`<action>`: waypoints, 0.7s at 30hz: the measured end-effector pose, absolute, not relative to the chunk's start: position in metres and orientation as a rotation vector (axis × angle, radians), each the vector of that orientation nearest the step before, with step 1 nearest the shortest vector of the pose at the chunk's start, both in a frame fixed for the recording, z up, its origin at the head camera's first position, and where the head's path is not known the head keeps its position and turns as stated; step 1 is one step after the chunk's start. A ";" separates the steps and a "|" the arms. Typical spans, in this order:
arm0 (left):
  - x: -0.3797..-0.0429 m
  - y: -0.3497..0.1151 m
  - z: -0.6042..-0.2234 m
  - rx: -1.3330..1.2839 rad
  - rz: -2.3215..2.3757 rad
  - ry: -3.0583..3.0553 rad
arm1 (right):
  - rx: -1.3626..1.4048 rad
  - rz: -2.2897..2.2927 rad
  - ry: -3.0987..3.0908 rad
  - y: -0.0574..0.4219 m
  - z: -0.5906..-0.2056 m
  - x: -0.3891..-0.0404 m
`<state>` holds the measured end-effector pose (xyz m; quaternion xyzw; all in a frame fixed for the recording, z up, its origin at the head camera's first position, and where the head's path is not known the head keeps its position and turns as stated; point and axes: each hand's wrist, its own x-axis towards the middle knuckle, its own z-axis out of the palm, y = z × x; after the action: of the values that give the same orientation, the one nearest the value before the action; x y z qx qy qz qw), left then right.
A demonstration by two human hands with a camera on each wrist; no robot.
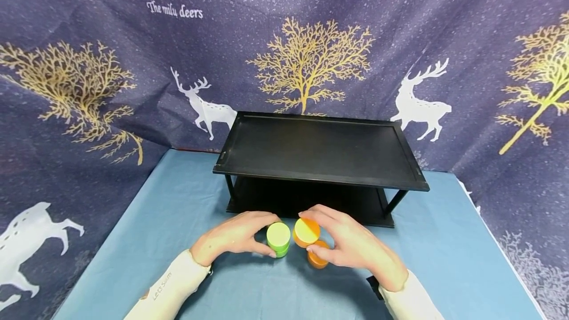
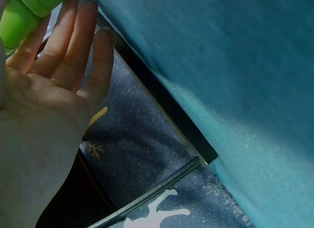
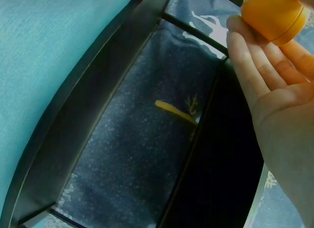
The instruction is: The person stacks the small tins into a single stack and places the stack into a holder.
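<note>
In front of the black rack, my left hand (image 1: 237, 233) pinches a green round jar (image 1: 278, 237) between its thumb and fingers. In the left wrist view the green jar (image 2: 22, 17) shows a smooth side with a seam around it. My right hand (image 1: 348, 238) holds an orange round jar (image 1: 306, 232) with a yellowish top, its fingers curled over the far side. A second orange round piece (image 1: 317, 256) shows just below, at the thumb. In the right wrist view the orange jar (image 3: 273, 14) lies against the fingers, with a seam near one end.
A black two-level rack (image 1: 315, 149) stands behind the hands, its lower shelf (image 1: 306, 199) close to the fingertips. Blue cloth (image 1: 191, 186) covers the table. A dark fabric backdrop (image 1: 249, 38) with deer and trees hangs behind and at both sides.
</note>
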<state>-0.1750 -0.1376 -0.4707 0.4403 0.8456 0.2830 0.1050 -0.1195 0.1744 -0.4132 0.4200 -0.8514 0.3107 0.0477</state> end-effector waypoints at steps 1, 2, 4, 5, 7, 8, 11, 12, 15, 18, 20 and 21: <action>-0.175 -0.137 -0.471 1.297 0.832 2.495 | 1.283 0.947 -2.595 0.174 -0.412 -0.119; -0.175 -0.137 -0.471 1.292 0.831 2.495 | 1.287 0.938 -2.589 0.174 -0.412 -0.120; -0.175 -0.137 -0.471 1.285 0.828 2.497 | 1.290 0.927 -2.588 0.173 -0.411 -0.120; -0.175 -0.137 -0.471 1.283 0.827 2.497 | 1.291 0.923 -2.589 0.173 -0.410 -0.120; -0.176 -0.137 -0.471 1.285 0.826 2.500 | 1.288 0.923 -2.598 0.171 -0.410 -0.120; -0.176 -0.137 -0.470 1.287 0.828 2.497 | 1.286 0.926 -2.602 0.170 -0.409 -0.121; -0.177 -0.137 -0.470 1.301 0.837 2.489 | 1.296 0.935 -2.597 0.168 -0.409 -0.121; -0.176 -0.137 -0.470 1.303 0.836 2.487 | 1.300 0.940 -2.593 0.167 -0.410 -0.121; -0.175 -0.137 -0.470 1.299 0.825 2.489 | 1.321 0.947 -2.573 0.166 -0.411 -0.121; -0.175 -0.138 -0.471 1.295 0.814 2.498 | 1.322 0.964 -2.575 0.164 -0.410 -0.122; -0.175 -0.138 -0.471 1.294 0.813 2.500 | 1.323 0.969 -2.574 0.163 -0.410 -0.122; -0.175 -0.138 -0.471 1.290 0.816 2.500 | 1.323 0.971 -2.575 0.162 -0.409 -0.123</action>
<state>-0.1747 -0.1377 -0.4707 0.4380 0.8486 0.2770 0.1060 -0.1225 0.1618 -0.4093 0.4328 -0.8426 0.3175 0.0440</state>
